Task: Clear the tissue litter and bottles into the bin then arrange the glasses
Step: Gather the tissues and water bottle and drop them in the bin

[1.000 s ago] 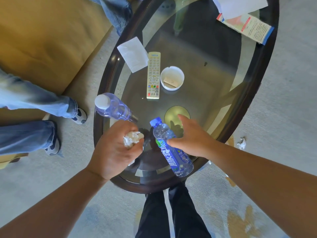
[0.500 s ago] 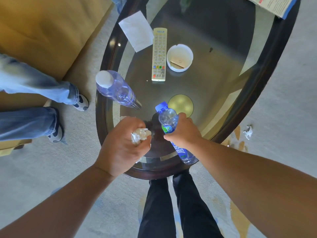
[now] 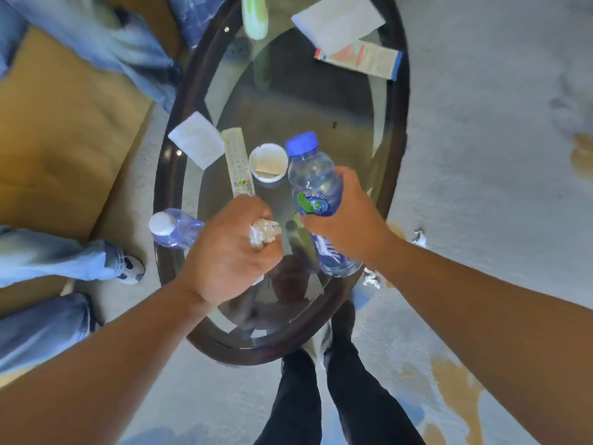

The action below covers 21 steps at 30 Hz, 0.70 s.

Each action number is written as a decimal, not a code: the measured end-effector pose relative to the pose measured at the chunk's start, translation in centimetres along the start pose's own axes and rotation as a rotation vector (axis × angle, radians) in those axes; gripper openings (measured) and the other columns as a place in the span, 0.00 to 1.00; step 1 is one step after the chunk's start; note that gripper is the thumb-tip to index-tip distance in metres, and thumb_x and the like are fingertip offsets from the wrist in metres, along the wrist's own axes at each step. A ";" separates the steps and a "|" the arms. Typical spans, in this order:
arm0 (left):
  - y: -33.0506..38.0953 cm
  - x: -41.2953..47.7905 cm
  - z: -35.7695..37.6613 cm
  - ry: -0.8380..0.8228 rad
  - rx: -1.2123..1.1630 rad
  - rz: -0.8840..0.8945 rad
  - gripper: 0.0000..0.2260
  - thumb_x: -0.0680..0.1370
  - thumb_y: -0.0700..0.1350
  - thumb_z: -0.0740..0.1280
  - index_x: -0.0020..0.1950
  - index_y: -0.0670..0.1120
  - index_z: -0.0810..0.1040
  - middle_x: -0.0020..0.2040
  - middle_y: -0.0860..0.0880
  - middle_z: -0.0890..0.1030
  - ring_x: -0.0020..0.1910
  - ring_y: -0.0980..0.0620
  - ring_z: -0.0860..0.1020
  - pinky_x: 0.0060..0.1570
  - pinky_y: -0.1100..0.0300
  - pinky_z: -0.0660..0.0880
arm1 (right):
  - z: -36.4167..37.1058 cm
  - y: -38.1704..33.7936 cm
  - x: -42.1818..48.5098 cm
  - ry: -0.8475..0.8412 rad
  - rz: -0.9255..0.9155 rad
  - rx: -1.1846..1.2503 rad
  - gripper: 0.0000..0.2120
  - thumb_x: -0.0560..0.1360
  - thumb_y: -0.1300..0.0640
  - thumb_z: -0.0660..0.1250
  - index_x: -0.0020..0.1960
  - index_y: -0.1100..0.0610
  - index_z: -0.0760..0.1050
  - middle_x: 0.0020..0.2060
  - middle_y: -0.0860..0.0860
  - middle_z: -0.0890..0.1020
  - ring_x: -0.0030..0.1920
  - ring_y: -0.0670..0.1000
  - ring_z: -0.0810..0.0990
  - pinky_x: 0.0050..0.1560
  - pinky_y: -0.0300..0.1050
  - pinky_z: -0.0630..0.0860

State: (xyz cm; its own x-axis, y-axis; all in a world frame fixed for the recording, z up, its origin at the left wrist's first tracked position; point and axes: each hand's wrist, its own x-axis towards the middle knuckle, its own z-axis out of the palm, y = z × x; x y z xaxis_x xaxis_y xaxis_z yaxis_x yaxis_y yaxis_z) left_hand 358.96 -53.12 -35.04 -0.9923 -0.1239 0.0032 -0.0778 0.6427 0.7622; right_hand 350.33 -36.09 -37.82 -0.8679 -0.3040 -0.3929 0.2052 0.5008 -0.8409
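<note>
A crumpled tissue wad is held in the closed left hand above the near end of the glass bench, only a tuft showing past the knuckles. The right hand is wrapped around the blue-capped water bottle, which is held clear of the glass and tilted. A second, white-capped bottle stands at the near-left edge, just beside the left hand. No bin is in view, so its place cannot be told. With both hands full, nothing is free to steady the white-capped bottle — a brush from the left wrist could tip it off the edge. The tissue, loosely bunched, could shed a piece on the way. More scraps lie on the floor by the near-right edge and may be overlooked.
</note>
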 end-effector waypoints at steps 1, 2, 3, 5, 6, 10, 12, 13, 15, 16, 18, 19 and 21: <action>1.2 0.6 -0.1 -0.012 0.011 0.042 0.08 0.68 0.42 0.66 0.39 0.52 0.68 0.34 0.55 0.70 0.32 0.54 0.70 0.34 0.68 0.65 | -1.3 -0.7 -0.7 0.025 -0.006 0.020 0.31 0.66 0.58 0.77 0.61 0.49 0.62 0.49 0.45 0.78 0.45 0.45 0.81 0.45 0.40 0.78; 2.5 1.2 -0.1 -0.020 0.023 0.079 0.07 0.68 0.42 0.66 0.39 0.51 0.69 0.35 0.55 0.70 0.33 0.54 0.69 0.34 0.68 0.65 | -2.6 -1.4 -1.5 0.054 -0.015 0.032 0.32 0.66 0.57 0.77 0.61 0.49 0.62 0.50 0.45 0.78 0.46 0.45 0.81 0.46 0.41 0.78; 3.8 1.7 -0.1 -0.029 0.037 0.098 0.07 0.68 0.43 0.67 0.40 0.51 0.69 0.36 0.55 0.70 0.34 0.55 0.68 0.34 0.68 0.65 | -3.8 -1.9 -2.3 0.085 -0.026 0.042 0.32 0.66 0.57 0.77 0.62 0.48 0.62 0.50 0.46 0.79 0.47 0.46 0.81 0.48 0.44 0.79; 6.6 2.5 -0.1 -0.060 0.044 0.107 0.09 0.69 0.43 0.67 0.41 0.53 0.68 0.36 0.55 0.71 0.35 0.53 0.68 0.35 0.69 0.66 | -6.1 -3.0 -4.0 0.152 -0.043 0.063 0.32 0.65 0.57 0.77 0.62 0.47 0.63 0.51 0.46 0.79 0.47 0.46 0.81 0.50 0.48 0.80; 8.3 2.9 -0.1 -0.083 0.050 0.129 0.10 0.69 0.43 0.68 0.41 0.54 0.68 0.36 0.55 0.72 0.35 0.52 0.69 0.35 0.69 0.66 | -7.5 -3.4 -4.9 0.190 -0.049 0.072 0.32 0.65 0.57 0.77 0.62 0.47 0.63 0.51 0.46 0.79 0.47 0.46 0.81 0.51 0.49 0.80; 16.0 4.5 -0.2 -0.114 0.098 0.284 0.09 0.69 0.44 0.68 0.39 0.54 0.68 0.36 0.53 0.72 0.36 0.53 0.69 0.35 0.68 0.66 | -13.8 -5.5 -9.4 0.317 -0.099 0.097 0.32 0.66 0.58 0.77 0.62 0.49 0.62 0.49 0.45 0.79 0.46 0.45 0.81 0.49 0.45 0.80; 20.3 4.5 0.2 -0.121 0.101 0.346 0.09 0.70 0.41 0.70 0.40 0.49 0.70 0.37 0.52 0.73 0.36 0.51 0.70 0.36 0.66 0.66 | -17.4 -6.3 -12.3 0.378 -0.135 0.112 0.31 0.67 0.59 0.76 0.62 0.49 0.62 0.49 0.45 0.79 0.46 0.45 0.81 0.47 0.43 0.79; 22.5 4.1 0.4 -0.118 0.102 0.376 0.09 0.70 0.41 0.70 0.40 0.48 0.70 0.37 0.52 0.73 0.36 0.51 0.70 0.36 0.66 0.66 | -19.2 -6.6 -13.8 0.408 -0.155 0.120 0.31 0.67 0.60 0.76 0.62 0.49 0.63 0.49 0.45 0.79 0.46 0.45 0.82 0.48 0.44 0.80; 26.7 3.0 1.0 -0.113 0.092 0.427 0.09 0.70 0.42 0.70 0.40 0.50 0.69 0.36 0.54 0.72 0.34 0.52 0.70 0.35 0.61 0.67 | -22.3 -6.9 -17.1 0.463 -0.188 0.141 0.31 0.66 0.61 0.76 0.61 0.48 0.63 0.50 0.45 0.79 0.45 0.45 0.82 0.48 0.46 0.80; 28.9 2.2 1.5 -0.117 0.081 0.458 0.09 0.70 0.43 0.70 0.40 0.51 0.69 0.36 0.54 0.73 0.34 0.53 0.70 0.35 0.59 0.67 | -23.9 -6.9 -19.1 0.493 -0.206 0.147 0.30 0.66 0.61 0.76 0.61 0.48 0.64 0.49 0.46 0.79 0.45 0.45 0.82 0.48 0.46 0.80; 33.2 0.2 2.8 -0.127 0.064 0.520 0.08 0.71 0.44 0.69 0.40 0.50 0.70 0.36 0.55 0.72 0.35 0.56 0.71 0.35 0.59 0.68 | -27.1 -6.5 -23.4 0.549 -0.239 0.156 0.30 0.66 0.62 0.76 0.60 0.48 0.64 0.49 0.46 0.80 0.44 0.45 0.83 0.46 0.45 0.81; 35.0 -0.8 3.4 -0.134 0.062 0.538 0.08 0.71 0.43 0.69 0.40 0.50 0.70 0.36 0.55 0.73 0.35 0.57 0.72 0.35 0.59 0.68 | -28.4 -6.2 -25.2 0.576 -0.249 0.158 0.30 0.66 0.62 0.76 0.60 0.48 0.64 0.48 0.46 0.80 0.43 0.45 0.82 0.45 0.43 0.81; 39.0 -3.1 5.2 -0.147 0.068 0.583 0.08 0.71 0.41 0.70 0.40 0.49 0.71 0.36 0.55 0.73 0.36 0.57 0.72 0.36 0.61 0.68 | -31.3 -5.2 -30.0 0.640 -0.274 0.159 0.30 0.66 0.62 0.77 0.60 0.49 0.64 0.48 0.45 0.80 0.43 0.44 0.82 0.44 0.41 0.80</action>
State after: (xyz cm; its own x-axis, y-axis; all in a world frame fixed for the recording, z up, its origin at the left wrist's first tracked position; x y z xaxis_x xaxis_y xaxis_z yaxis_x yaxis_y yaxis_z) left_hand 358.54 -23.71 -8.68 -0.8757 0.3662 0.3147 0.4819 0.6210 0.6182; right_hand 361.16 -4.21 -10.05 -0.9830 0.1575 0.0947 -0.0370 0.3353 -0.9414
